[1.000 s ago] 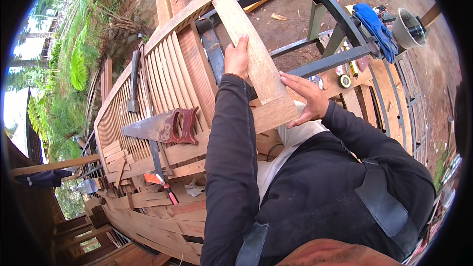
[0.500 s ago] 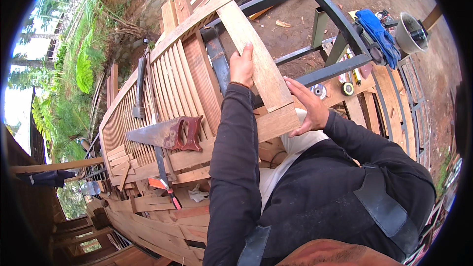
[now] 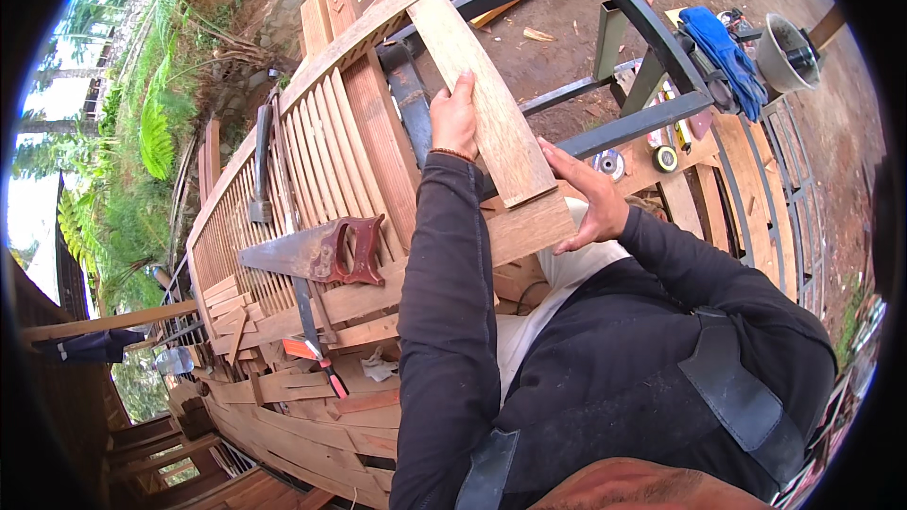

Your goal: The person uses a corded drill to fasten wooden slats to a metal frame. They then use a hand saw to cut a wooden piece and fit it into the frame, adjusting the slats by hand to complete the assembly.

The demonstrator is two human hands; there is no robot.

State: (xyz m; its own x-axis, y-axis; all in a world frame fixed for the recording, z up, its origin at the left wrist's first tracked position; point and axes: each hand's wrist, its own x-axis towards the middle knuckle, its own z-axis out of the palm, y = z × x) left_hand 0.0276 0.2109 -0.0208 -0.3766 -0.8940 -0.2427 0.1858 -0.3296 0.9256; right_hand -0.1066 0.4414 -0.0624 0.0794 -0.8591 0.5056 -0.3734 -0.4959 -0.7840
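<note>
- The left hand (image 3: 455, 118) gripped the wooden end rail (image 3: 493, 104), at the right of the louvered frame (image 3: 524, 229).
- The right hand (image 3: 597, 204) spread wide at the rail's near end.
- A handsaw (image 3: 304, 253) lay farther left.

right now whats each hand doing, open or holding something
Left hand: closed on the edge of the end board, thumb on top.
Right hand: open, spread at the wooden frame's near corner; contact cannot be told.
</note>
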